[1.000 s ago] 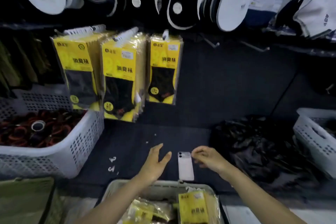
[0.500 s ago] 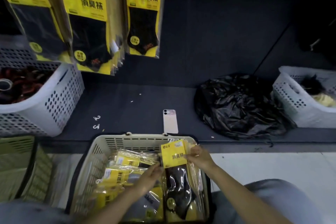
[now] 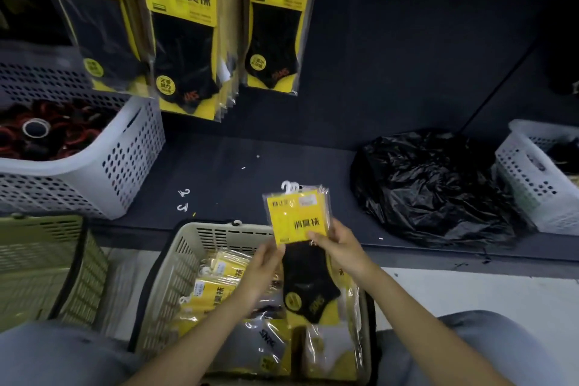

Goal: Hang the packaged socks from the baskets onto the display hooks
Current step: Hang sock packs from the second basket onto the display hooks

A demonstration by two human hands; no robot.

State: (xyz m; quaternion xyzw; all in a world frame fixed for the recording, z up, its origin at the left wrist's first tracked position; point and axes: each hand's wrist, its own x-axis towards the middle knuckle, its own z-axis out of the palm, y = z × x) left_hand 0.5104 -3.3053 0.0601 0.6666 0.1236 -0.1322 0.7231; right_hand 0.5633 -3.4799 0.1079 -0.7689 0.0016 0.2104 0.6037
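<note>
- The clear plastic sock pack with a yellow card and black sock point(image 3: 297, 222) is held upright above the back rim of the beige slotted plastic basket point(image 3: 188, 247), with white plastic hangers showing at its top.
- The left hand point(image 3: 263, 263) grips the pack's lower left edge with curled fingers.
- The right hand point(image 3: 336, 247) pinches the right edge, thumb on the yellow card and fingers behind.
- The beige basket holds more yellow sock packs point(image 3: 216, 291) lying flat.
- Three rows of matching hanging packs point(image 3: 185, 25) hang against the dark back panel, upper left.
- On the dark shelf point(image 3: 282, 160) stand a white perforated basket point(image 3: 125, 160) on the left, a crumpled black plastic bag point(image 3: 432, 188) and another white basket point(image 3: 529, 178) on the right.
- Two loose white hooks point(image 3: 183, 199) lie on the shelf near the beige basket.
</note>
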